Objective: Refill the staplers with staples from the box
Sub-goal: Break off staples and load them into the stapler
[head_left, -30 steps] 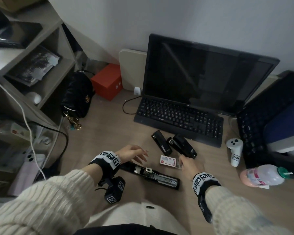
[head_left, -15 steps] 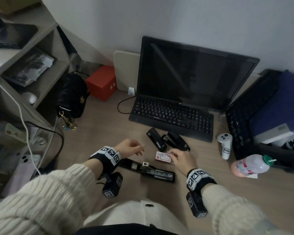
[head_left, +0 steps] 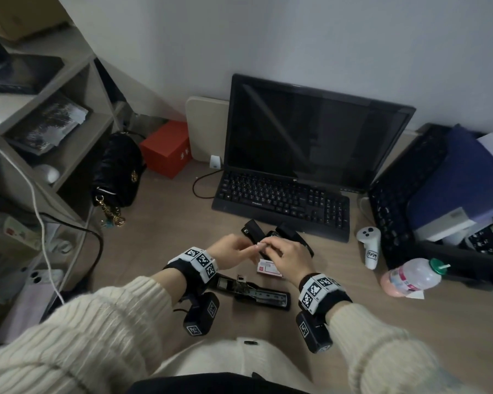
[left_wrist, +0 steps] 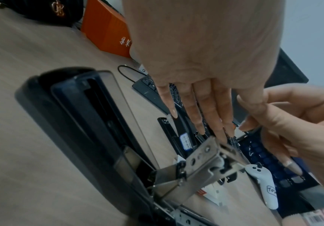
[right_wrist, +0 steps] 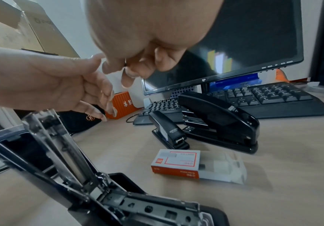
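My two hands meet in the air above the staple box [head_left: 268,271]. The right hand [right_wrist: 126,68] has its fingers curled and pinches a small dark strip of staples [right_wrist: 125,64], mostly hidden by the fingertips. The left hand [head_left: 249,250] reaches to it with straight fingers [left_wrist: 199,116], its thumb tip touching the right fingers. The red-and-white box [right_wrist: 176,164] lies on the desk with its clear tray [right_wrist: 223,166] slid out. An opened black stapler [head_left: 256,292] lies flat before me, its metal magazine [left_wrist: 203,166] raised. Two shut black staplers, a small one [right_wrist: 169,130] and a large one [right_wrist: 219,122], stand behind the box.
A keyboard [head_left: 282,200] and dark monitor [head_left: 310,132] stand behind the staplers. To the right are a white controller [head_left: 369,245] and a lying pink bottle [head_left: 410,277]. A black bag [head_left: 117,172], red box [head_left: 165,149] and shelves are on the left.
The right hand has lifted off the staple box with its fingers pinched together. The left hand has risen from beside the opened stapler and moved right to meet it.
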